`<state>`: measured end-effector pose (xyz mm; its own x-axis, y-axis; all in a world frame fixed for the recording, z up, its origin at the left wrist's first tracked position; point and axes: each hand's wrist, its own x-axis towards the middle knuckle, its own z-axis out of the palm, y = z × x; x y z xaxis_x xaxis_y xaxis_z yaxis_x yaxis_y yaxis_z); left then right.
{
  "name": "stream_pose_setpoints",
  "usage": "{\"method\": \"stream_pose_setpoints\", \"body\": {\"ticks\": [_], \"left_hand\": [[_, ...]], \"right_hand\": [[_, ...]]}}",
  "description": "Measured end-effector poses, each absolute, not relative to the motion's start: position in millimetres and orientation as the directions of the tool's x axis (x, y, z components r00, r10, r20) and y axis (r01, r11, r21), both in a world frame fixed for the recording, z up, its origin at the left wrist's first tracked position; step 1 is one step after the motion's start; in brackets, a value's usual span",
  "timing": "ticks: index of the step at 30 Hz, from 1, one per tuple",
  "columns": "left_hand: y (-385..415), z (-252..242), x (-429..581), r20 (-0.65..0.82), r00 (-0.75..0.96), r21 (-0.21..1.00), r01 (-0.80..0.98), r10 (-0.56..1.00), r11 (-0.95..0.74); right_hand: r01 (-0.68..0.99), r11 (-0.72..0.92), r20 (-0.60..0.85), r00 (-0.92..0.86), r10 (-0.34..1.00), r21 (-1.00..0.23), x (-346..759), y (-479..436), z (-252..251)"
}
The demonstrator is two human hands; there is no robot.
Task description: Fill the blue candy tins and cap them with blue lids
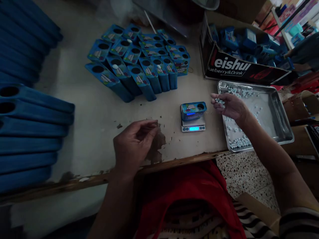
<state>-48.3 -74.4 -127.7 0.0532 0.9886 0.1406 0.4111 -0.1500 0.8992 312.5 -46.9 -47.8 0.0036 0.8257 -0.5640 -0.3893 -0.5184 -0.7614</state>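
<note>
My right hand (230, 105) is cupped around several small pale-blue candies (219, 102), over the left edge of a metal tray (282, 116). More loose candies (239, 142) lie in that tray. Just left of the hand, a blue candy tin (190, 114) with a round hole in its top rests on a small digital scale (185, 128); the display glows but its digits are too blurred to read. My left hand (136, 141) hovers by the table's front edge, thumb and fingertips pinched together. Whatever may be between those fingertips is too small to make out.
Several similar blue tins (139, 71) stand grouped at the back, a few with white pieces on top. Stacks of long blue containers (32, 129) fill the left side. A black cardboard box (239, 66) of blue tins sits behind the tray. The table's wooden edge (174, 162) runs in front.
</note>
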Motion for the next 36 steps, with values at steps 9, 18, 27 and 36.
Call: {"method": "stream_pose_setpoints", "body": {"ticks": [9, 18, 27, 36], "left_hand": [[-72.2, -132.7, -59.1, 0.084, 0.058, 0.91, 0.403, 0.995, -0.101], [-69.8, -137.7, -57.3, 0.065, 0.104, 0.916, 0.389, 0.992, -0.1], [-67.0, -139.2, -56.3, 0.124, 0.118, 0.913, 0.376, 0.985, -0.16], [-63.3, -114.9, -36.2, 0.187, 0.234, 0.896, 0.359, 0.954, -0.263]], "right_hand": [[-0.053, -0.314, -0.301, -0.175, 0.937, -0.948, 285.6, -56.1, -25.3], [0.576, 0.026, -0.169, -0.283, 0.944, -0.817, 258.3, -56.1, -1.9], [0.163, -0.134, -0.126, 0.056, 0.99, -0.978, 271.6, -52.0, 0.8], [0.668, 0.136, 0.017, -0.182, 0.983, -0.732, 249.1, 78.4, -29.6]]}}
